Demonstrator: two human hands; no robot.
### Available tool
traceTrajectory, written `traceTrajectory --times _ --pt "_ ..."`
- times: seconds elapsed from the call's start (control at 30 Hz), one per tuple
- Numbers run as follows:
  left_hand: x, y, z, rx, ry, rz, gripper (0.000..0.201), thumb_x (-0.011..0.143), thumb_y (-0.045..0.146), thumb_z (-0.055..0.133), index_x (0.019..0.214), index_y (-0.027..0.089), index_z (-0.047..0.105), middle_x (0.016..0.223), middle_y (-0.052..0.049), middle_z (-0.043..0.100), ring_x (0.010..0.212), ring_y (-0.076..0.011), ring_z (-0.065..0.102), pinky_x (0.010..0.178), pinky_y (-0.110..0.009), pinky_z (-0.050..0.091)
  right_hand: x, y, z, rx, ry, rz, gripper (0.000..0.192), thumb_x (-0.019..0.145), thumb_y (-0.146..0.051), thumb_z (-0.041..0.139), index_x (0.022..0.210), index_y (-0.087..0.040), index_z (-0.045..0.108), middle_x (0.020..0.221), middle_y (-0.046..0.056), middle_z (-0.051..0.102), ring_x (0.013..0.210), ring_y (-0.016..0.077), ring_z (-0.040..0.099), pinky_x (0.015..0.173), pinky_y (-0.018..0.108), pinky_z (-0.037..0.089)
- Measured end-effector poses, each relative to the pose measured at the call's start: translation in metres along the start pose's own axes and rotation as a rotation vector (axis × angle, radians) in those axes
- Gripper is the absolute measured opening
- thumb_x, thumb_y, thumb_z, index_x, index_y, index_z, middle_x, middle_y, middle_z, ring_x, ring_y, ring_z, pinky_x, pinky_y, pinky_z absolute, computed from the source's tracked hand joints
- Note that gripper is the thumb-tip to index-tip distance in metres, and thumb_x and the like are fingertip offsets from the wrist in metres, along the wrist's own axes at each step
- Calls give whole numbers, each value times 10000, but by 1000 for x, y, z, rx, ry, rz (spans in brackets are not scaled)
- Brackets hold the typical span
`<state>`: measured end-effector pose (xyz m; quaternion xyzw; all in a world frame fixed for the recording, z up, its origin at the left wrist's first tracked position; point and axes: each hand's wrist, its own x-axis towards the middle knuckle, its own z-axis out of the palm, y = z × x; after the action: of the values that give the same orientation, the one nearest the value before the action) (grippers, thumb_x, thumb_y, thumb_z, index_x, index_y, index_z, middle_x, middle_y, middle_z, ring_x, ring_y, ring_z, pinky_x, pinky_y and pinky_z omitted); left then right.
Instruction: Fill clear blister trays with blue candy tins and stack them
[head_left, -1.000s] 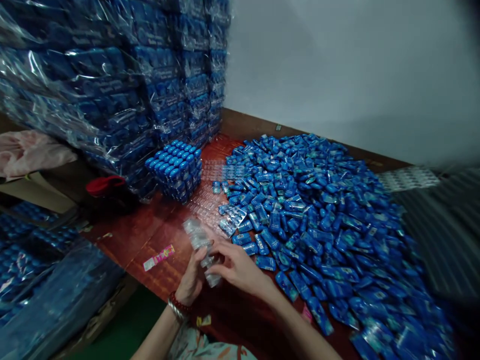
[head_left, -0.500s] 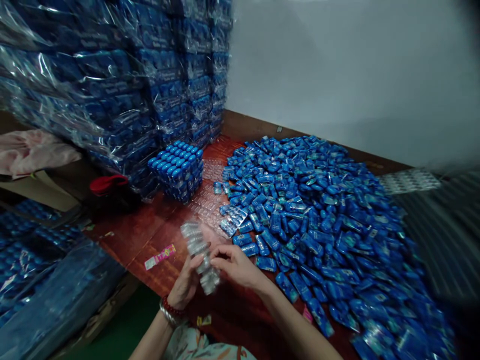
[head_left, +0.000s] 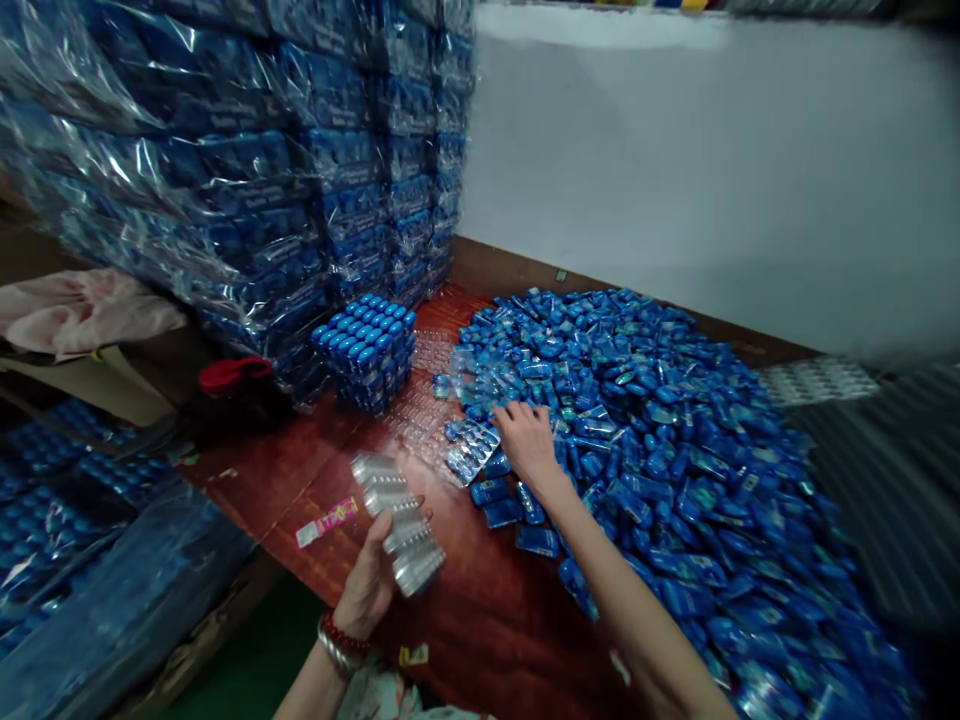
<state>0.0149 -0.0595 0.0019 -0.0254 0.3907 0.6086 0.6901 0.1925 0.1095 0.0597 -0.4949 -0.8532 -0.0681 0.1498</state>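
Note:
My left hand (head_left: 373, 575) is closed around a stack of clear plastic blister trays (head_left: 401, 525), thumb on top, held above the red-brown tabletop (head_left: 300, 470). My right hand (head_left: 525, 440) reaches forward over the near left edge of a large pile of small blue packs (head_left: 637, 430). Its fingers are apart. Just beyond its fingertips is a blurred clear plastic tray (head_left: 480, 378), over the packs; whether it touches the fingers is hard to see. Another clear tray (head_left: 471, 452) lies to the left of my right hand, at the pile's edge.
A block of blue items (head_left: 364, 350) stands left of the pile, before tall film-wrapped blue stacks (head_left: 247, 170). More clear trays (head_left: 420, 420) lie flat between block and pile. A pink-yellow strip (head_left: 328, 522) and a red object (head_left: 235, 375) are at left. A white wall rises behind.
My right hand has left the tray stack and moved forward and right to the pile. A blurred clear tray now shows ahead of it. My left hand still holds the stack.

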Motion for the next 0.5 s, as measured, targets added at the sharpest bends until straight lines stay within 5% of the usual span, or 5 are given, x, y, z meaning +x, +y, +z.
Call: traceTrajectory --times 0.1,0.2,0.3,0.5 --pt "3 -6 3 34 11 42 447 610 407 747 959 154 630 942 -79 700 874 -244 658 868 -420 506 -33 -32 -4 557 -121 -40 177 889 -271 497 946 -187 642 922 57 647 864 181 552 785 315 366" --pt "9 -7 4 128 9 167 454 637 387 731 1027 183 620 1062 -60 668 1013 -234 612 904 -353 481 -64 -68 -11 1071 -377 -55 228 766 -301 659 980 -223 649 896 6 660 776 143 567 692 256 412" --pt "13 -7 5 249 -48 216 556 672 388 712 1170 199 551 1225 -77 588 1154 -249 529 972 -355 425 -78 -88 -10 1347 -514 126 257 685 -272 710 928 -204 660 803 -12 644 706 132 556 645 250 419" --pt "9 -7 3 328 -68 170 693 682 398 717 1290 214 438 1348 -114 478 1253 -275 433 1025 -373 373 -81 -83 5 1673 -639 371 259 623 -304 736 816 -159 641 743 -10 629 679 121 561 660 258 433"
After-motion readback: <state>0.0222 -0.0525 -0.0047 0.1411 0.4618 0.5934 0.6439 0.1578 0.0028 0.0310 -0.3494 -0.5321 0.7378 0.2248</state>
